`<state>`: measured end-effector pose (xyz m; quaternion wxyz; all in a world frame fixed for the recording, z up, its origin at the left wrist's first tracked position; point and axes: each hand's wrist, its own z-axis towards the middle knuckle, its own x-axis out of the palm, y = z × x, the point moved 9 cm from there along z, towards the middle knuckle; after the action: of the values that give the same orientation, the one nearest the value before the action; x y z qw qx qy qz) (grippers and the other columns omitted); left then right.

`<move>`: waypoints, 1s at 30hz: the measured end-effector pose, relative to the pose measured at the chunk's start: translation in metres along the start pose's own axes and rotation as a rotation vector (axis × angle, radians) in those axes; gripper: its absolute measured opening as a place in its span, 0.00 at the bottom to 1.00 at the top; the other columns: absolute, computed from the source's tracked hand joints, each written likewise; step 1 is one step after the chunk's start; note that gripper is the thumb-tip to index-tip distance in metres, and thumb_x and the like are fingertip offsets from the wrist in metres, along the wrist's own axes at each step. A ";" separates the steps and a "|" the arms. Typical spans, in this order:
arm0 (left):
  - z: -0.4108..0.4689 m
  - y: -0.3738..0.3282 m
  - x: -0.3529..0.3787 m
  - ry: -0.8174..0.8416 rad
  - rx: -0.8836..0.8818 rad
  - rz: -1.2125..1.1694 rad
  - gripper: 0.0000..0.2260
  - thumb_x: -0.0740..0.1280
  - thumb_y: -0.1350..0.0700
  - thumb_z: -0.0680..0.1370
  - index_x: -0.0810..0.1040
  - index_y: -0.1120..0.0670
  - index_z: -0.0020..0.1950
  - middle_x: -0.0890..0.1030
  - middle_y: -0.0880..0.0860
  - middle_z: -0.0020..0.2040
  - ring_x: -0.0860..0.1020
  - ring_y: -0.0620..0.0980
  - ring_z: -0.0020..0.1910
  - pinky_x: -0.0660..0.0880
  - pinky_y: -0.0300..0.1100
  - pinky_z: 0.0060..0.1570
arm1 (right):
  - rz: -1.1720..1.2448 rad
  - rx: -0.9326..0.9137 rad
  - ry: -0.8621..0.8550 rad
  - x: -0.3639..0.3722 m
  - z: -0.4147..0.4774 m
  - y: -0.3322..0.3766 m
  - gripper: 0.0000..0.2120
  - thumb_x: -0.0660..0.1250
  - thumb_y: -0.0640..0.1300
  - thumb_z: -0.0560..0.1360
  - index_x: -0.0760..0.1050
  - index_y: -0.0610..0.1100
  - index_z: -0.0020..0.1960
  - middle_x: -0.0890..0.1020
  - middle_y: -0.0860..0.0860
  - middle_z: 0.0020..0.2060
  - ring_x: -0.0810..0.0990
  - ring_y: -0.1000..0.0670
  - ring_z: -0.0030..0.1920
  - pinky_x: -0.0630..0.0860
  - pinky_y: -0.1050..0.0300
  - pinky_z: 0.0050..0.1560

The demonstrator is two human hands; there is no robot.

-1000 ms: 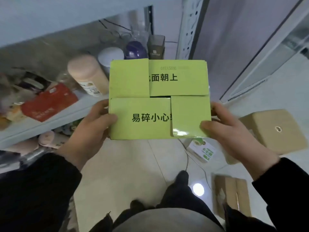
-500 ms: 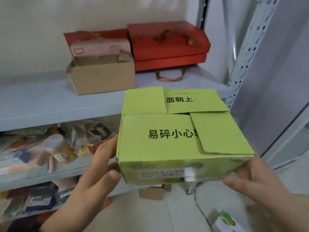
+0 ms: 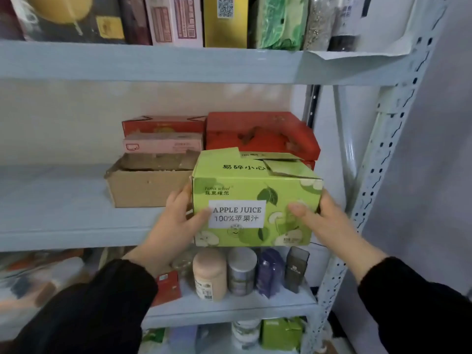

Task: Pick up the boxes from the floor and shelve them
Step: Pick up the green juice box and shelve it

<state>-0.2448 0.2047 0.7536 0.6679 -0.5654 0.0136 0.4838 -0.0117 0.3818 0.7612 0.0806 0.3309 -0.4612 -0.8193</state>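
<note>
A green apple juice box [image 3: 252, 198] is held between both hands at the front edge of the grey middle shelf [image 3: 63, 213]. My left hand [image 3: 176, 226] grips its left side, thumb on the front face. My right hand [image 3: 324, 223] grips its right side, thumb on the front too. The box's top flaps are folded shut and its label faces me. Whether its bottom rests on the shelf I cannot tell.
On the same shelf stand a brown cardboard box [image 3: 148, 185], a pink box [image 3: 163, 145] and red boxes [image 3: 260, 136] behind. Bare shelf lies at the left. Jars [image 3: 209, 272] fill the shelf below, packages the shelf above. A perforated steel upright [image 3: 378, 180] stands right.
The green box has been raised from waist height up to the middle shelf, between the same two hands. My view has tilted up from the floor to the shelves.
</note>
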 end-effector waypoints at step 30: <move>0.047 0.088 0.041 -0.238 -0.004 0.710 0.14 0.64 0.40 0.78 0.73 0.50 0.45 0.67 0.48 0.45 0.73 0.56 0.48 0.67 0.47 0.43 | -0.915 0.035 0.063 0.037 0.074 -0.113 0.30 0.50 0.69 0.78 0.77 0.54 0.66 0.75 0.52 0.60 0.74 0.50 0.63 0.69 0.52 0.60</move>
<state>-0.3061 0.2571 0.6826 0.4544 -0.4667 0.1301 0.7475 -0.0657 0.4809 0.6789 -0.2814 0.5265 -0.2787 -0.7523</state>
